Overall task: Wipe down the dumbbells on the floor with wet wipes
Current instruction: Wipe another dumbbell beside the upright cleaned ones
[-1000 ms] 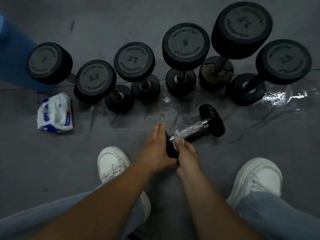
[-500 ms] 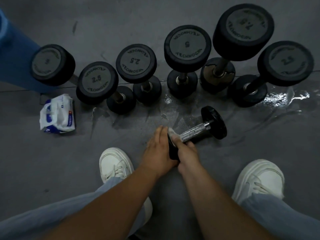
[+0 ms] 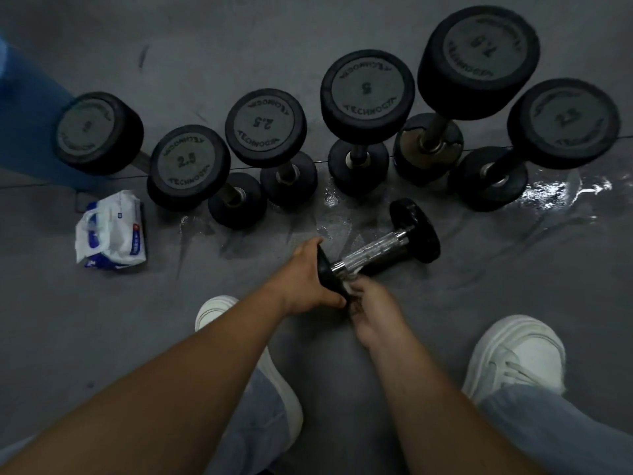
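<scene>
A small black dumbbell (image 3: 380,250) with a chrome handle lies on the grey floor in front of me. My left hand (image 3: 308,279) grips its near end plate and holds it steady. My right hand (image 3: 371,308) presses a white wet wipe (image 3: 349,287) against the inner side of that plate, at the handle's near end. Most of the wipe is hidden under my fingers.
Several black dumbbells (image 3: 366,97) stand on end in a row behind. A pack of wet wipes (image 3: 113,231) lies at the left. Wet streaks (image 3: 548,192) shine on the floor at the right. My white shoes (image 3: 513,351) flank my arms. Something blue (image 3: 30,108) stands far left.
My right hand with the wipe has slid down from the handle's near end to the lower inner side of the near plate. My left hand keeps its hold on that plate.
</scene>
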A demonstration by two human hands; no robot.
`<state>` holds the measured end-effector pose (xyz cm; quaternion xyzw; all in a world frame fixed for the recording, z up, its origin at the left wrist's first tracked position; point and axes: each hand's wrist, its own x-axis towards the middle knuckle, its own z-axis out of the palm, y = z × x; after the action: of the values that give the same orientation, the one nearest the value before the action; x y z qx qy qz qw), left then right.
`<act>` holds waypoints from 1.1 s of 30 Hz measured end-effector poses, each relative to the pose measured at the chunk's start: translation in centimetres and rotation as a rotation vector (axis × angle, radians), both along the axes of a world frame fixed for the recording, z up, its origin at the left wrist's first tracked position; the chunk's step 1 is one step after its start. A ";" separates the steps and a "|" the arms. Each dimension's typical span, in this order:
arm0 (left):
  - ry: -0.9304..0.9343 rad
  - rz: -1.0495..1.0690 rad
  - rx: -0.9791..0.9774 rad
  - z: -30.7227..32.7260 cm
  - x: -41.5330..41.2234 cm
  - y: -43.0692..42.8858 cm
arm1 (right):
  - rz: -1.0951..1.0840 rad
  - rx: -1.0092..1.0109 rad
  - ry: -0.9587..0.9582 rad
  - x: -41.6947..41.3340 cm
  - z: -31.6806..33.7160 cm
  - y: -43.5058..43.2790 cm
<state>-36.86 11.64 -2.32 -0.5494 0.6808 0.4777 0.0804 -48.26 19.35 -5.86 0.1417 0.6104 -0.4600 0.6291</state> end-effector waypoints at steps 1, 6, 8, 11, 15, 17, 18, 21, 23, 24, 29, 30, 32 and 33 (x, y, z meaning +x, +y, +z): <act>0.004 0.001 0.007 -0.1 0.0 -0.1 | -0.008 -0.062 -0.008 0.2 0.4 -0.2; 0.041 0.030 0.039 -0.4 0.3 -0.4 | 0.051 -0.178 0.045 0.3 -0.7 1.0; 0.044 0.025 0.041 -0.6 0.4 -0.4 | 0.035 -0.165 0.040 0.4 -1.2 1.4; 0.052 0.032 0.030 -0.8 0.3 -0.1 | 0.001 -0.140 0.057 0.5 -1.0 1.0; 0.055 0.031 0.024 -0.8 0.3 0.0 | 0.025 -0.093 0.054 0.9 -0.5 -0.7; 0.052 0.021 0.030 -0.5 0.3 -0.1 | 0.031 -0.059 0.012 0.9 -0.2 -1.6; 0.047 0.015 0.028 -0.3 0.2 -0.1 | 0.039 -0.037 -0.005 0.8 0.0 -2.1; 0.028 -0.006 0.033 0.3 0.2 0.1 | 0.019 -0.002 -0.020 0.7 0.6 -2.1; 0.013 -0.013 0.105 0.6 0.5 0.6 | -0.003 0.042 0.020 1.0 0.8 -0.7; 0.004 -0.035 0.155 0.7 0.7 1.0 | -0.001 0.075 0.043 1.4 0.8 0.3; -0.009 -0.149 0.251 1.1 1.2 3.1 | -0.025 0.128 0.101 2.3 1.7 4.0; 0.013 -0.108 0.244 1.2 1.3 3.4 | -0.028 0.113 0.088 2.3 1.7 4.2; 0.077 0.028 0.200 1.4 1.8 3.8 | -0.057 0.055 0.059 2.4 1.7 4.6; 0.101 0.070 0.152 1.5 2.0 4.0 | -0.074 0.031 0.048 2.4 1.7 4.8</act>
<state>-34.86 15.64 -0.78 -0.5404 0.6261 0.5576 0.0708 -45.83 24.14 -4.11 0.1628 0.6266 -0.4768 0.5946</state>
